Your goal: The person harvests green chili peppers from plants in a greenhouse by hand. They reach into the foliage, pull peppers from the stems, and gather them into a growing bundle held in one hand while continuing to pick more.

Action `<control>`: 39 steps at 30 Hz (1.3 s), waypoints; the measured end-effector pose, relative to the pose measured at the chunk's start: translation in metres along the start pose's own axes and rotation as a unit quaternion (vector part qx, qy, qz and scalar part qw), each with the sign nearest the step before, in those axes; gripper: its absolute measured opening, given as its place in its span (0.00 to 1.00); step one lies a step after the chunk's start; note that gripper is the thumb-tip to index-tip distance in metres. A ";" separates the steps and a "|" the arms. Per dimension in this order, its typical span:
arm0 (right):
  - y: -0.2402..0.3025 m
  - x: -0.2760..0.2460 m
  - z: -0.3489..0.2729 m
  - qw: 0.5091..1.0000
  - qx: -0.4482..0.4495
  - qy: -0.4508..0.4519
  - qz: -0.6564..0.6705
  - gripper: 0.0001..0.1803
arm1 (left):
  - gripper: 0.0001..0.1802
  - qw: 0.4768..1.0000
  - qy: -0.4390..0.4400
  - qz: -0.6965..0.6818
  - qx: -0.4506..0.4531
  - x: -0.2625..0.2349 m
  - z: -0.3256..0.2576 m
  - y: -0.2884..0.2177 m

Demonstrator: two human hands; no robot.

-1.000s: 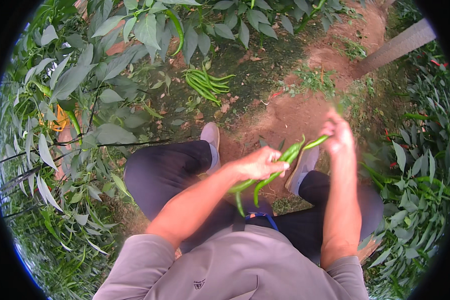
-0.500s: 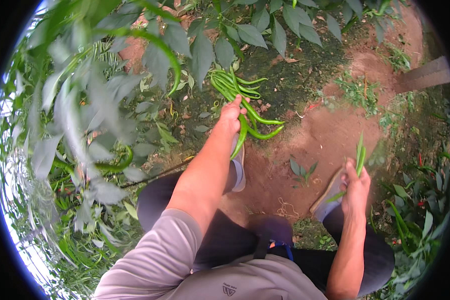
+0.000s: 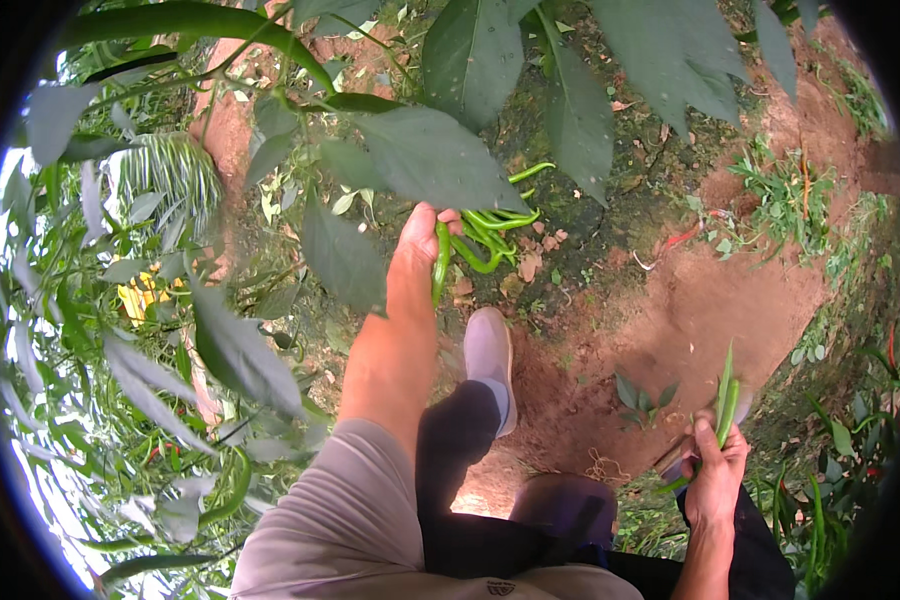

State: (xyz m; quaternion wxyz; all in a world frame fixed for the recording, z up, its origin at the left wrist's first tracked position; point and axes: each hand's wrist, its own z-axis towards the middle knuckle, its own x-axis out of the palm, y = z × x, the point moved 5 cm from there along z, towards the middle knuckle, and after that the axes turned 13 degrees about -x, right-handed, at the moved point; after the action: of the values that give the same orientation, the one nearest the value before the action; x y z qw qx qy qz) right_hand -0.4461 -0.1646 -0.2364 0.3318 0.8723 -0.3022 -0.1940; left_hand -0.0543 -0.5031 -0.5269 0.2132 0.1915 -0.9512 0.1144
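Observation:
My left hand point(image 3: 420, 235) reaches forward at the centre, closed round a bunch of long green chili peppers point(image 3: 487, 232). One curved pepper hangs down beside the fingers, and others spread out to the right. A broad pepper-plant leaf point(image 3: 435, 155) covers part of the bunch and part of the hand. At the lower right my right hand point(image 3: 715, 470) is closed round a few slim green chili peppers point(image 3: 730, 405), which point upward out of the fist; another tip shows below the fingers.
Leafy pepper plants point(image 3: 230, 350) crowd the left side, and big leaves overhang the top. A green pepper point(image 3: 200, 20) hangs at the upper left. More plants point(image 3: 850, 460) stand at the right. My shoe point(image 3: 488, 350) rests on bare soil; a dark bucket-like container point(image 3: 565, 505) sits between my legs.
The view has moved in closer under the leaves. My left hand has shifted left with its peppers, now partly behind a leaf. My right hand appears lower, still holding its peppers.

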 end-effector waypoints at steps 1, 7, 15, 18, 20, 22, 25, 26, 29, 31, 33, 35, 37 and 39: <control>-0.001 0.004 0.002 1.000 0.004 0.001 0.003 0.08 | 0.13 0.999 -0.005 0.029 0.022 -0.001 0.005 -0.004; -0.007 0.021 0.006 1.000 0.022 0.016 0.011 0.09 | 0.21 0.965 -0.202 0.088 0.144 -0.028 0.013 -0.020; -0.005 0.032 0.002 1.000 0.015 0.019 -0.003 0.09 | 0.16 0.866 -0.330 0.328 0.182 -0.051 0.010 -0.015; -0.004 0.036 -0.001 1.000 0.011 0.028 -0.011 0.09 | 0.05 0.890 -0.314 0.297 0.146 -0.053 -0.002 -0.020; -0.004 0.037 -0.002 0.999 0.007 0.029 -0.014 0.08 | 0.06 0.887 -0.303 0.330 0.115 -0.047 -0.018 -0.030; -0.006 0.038 -0.003 0.999 0.010 0.028 -0.013 0.08 | 0.06 0.879 -0.301 0.337 0.152 -0.035 -0.042 -0.039; -0.007 0.042 -0.005 0.999 0.006 0.048 -0.010 0.08 | 0.08 0.942 -0.198 0.236 0.132 -0.011 -0.060 -0.037; -0.008 0.042 -0.005 0.999 0.006 0.048 -0.016 0.08 | 0.09 0.947 -0.178 0.228 0.139 -0.002 -0.059 -0.035; -0.011 0.042 -0.006 0.998 0.008 0.047 -0.029 0.09 | 0.08 0.936 -0.181 0.256 0.157 0.013 -0.042 -0.027; -0.012 0.041 -0.006 0.999 0.011 0.040 -0.031 0.10 | 0.08 0.910 -0.231 0.295 0.178 0.012 -0.026 -0.019; -0.011 0.040 -0.006 0.999 0.003 0.037 -0.028 0.10 | 0.14 0.843 -0.309 0.375 0.230 0.003 -0.023 -0.018; -0.010 0.039 -0.006 0.999 0.006 0.036 -0.025 0.10 | 0.18 0.733 -0.427 0.463 0.256 -0.003 -0.026 -0.017; -0.010 0.041 -0.002 0.999 0.009 0.043 -0.015 0.10 | 0.19 0.714 -0.466 0.428 0.300 -0.003 -0.032 -0.015; -0.009 0.048 0.007 0.998 0.003 0.042 -0.044 0.09 | 0.18 0.741 -0.453 0.375 0.324 0.005 -0.040 -0.011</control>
State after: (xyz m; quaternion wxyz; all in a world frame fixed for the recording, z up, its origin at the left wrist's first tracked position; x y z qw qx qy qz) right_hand -0.4102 -0.1940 -0.2547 0.3324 0.8932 -0.2498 -0.1711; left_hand -0.0399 -0.5028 -0.4878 -0.3777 -0.0940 -0.8364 0.3858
